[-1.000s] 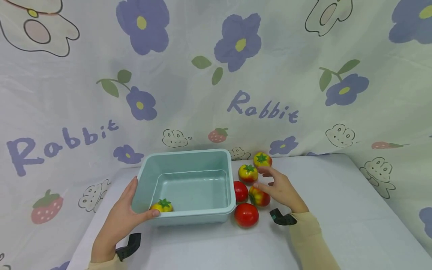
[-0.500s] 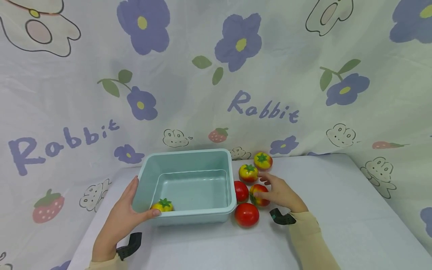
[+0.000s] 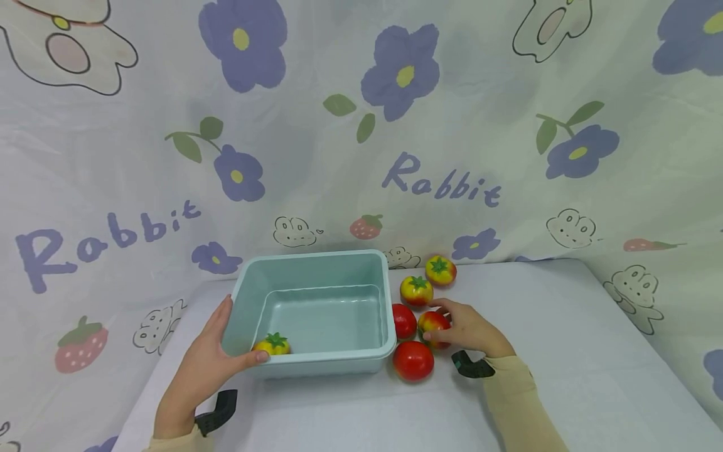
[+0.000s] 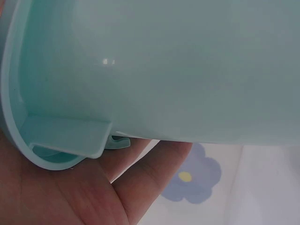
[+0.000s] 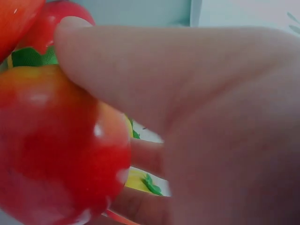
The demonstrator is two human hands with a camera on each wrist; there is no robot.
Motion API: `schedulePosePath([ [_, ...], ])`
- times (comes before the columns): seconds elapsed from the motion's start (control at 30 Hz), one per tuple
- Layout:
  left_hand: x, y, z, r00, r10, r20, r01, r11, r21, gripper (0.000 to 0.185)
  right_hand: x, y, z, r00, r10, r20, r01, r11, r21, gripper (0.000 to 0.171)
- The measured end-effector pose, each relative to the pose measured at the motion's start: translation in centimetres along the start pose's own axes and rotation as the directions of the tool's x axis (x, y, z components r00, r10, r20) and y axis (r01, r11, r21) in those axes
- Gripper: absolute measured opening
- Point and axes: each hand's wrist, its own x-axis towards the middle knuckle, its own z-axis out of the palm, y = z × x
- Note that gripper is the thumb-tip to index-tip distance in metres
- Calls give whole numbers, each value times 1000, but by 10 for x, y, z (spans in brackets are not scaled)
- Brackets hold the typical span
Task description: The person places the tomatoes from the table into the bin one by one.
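Head view: the left hand [image 3: 206,361] is gripping the near left corner of the pale blue bin [image 3: 322,317], its thumb lying over the front rim and its fingers along the outer left wall. The bin is standing upright, its long axis running left to right. One yellow fruit [image 3: 272,345] is resting inside, near that corner. The right hand [image 3: 471,326] is holding a red-and-yellow fruit [image 3: 435,321] narrowly between thumb and fingers; this fruit is lying on the table right of the bin, among a front red tomato [image 3: 414,361], a rear red tomato [image 3: 403,321] and, farther back, two yellow-topped fruits [image 3: 416,291]. The step in hand appears to be securing the grasp; the next move would be calling for a firm pinch and a straight lift clear of the neighbours.

Left wrist view: the bin wall is filling most of the frame, the palm lying under its rim beside a projecting tab [image 4: 70,136].

Right wrist view: the thumb is pressing the held fruit's edge, with fingers showing beyond it. The fruit is nearly round, showing no clear long axis; its green leafy crown [image 5: 35,56] appears to be pointing sideways, towards the red tomatoes.
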Motion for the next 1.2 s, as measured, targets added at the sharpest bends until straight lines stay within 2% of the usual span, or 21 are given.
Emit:
schedulePosePath([
  [0.33,0,-2,0,1000,12,-3,-12,1000,1,127,-3,0,-5,998,5,-66,-6,1000,-24,61],
  [0.6,0,0,1,1000,-2,6,2,1000,6,129,-9,-4,-9,990,-57,-128,51,998,-48,63],
  [1.2,-1,0,0,1000,9,-3,-9,1000,0,128,-15,-23,-15,971,-95,-219,96,995,-7,61],
])
